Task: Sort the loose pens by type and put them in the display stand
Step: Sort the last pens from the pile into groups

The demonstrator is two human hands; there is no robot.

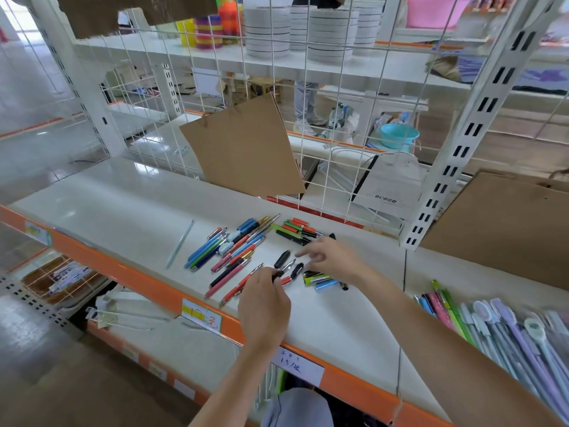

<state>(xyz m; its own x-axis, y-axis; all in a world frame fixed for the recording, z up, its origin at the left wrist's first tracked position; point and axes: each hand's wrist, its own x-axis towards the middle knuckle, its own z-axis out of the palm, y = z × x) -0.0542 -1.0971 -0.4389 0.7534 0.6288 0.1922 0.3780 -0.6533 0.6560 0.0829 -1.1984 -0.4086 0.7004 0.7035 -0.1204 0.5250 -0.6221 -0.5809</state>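
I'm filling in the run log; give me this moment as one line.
left hand: pinches black pen | right hand: open over loose pens | shelf: pens unsorted

body: two bare forearms showing, coming in from bottom edge | left hand [264, 306]: wearing no glove, no ring or watch showing | right hand [334, 257]: wearing no glove, wrist bare | sleeves: none showing up to frame edge | clothing: grey-blue fabric [297, 408] showing at bottom centre, garment type unclear
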